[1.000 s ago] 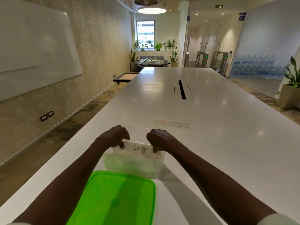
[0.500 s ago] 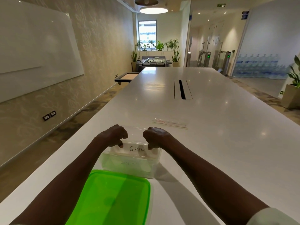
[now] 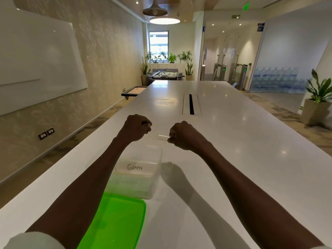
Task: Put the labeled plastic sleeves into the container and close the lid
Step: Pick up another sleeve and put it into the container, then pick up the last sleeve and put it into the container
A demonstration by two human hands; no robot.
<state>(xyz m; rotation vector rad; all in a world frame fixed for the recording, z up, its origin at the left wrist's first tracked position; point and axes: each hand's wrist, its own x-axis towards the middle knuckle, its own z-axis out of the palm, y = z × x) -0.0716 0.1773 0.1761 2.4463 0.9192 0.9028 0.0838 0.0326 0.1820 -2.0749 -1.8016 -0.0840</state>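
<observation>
Both hands have lifted away from the container (image 3: 138,177) since a moment ago and now reach out past it over the white table (image 3: 251,159), where the last loose sleeve (image 3: 162,137) lies. One second back they were pressing the "GIRAFEE" sleeve (image 3: 135,167) down inside the box; that sleeve now stands in the container with its handwritten label facing the camera, and a second, fainter label shows below it.

Left hand (image 3: 136,127) is curled into a fist above the table, just left of the loose sleeve; whether it has hold of anything cannot be told. Right hand (image 3: 183,134) is also curled, its thumb and fingertips pinched together at the right end of the clear sleeve, apparently gripping its edge. The sleeve itself is nearly transparent and blurred, showing only as faint glints between the two fists.

Clear plastic container sits open on the table near the person, partly hidden behind the left forearm. Its green lid (image 3: 115,221) lies flat on the table just in front of it, on the near side, touching or almost touching the container's near wall.
</observation>
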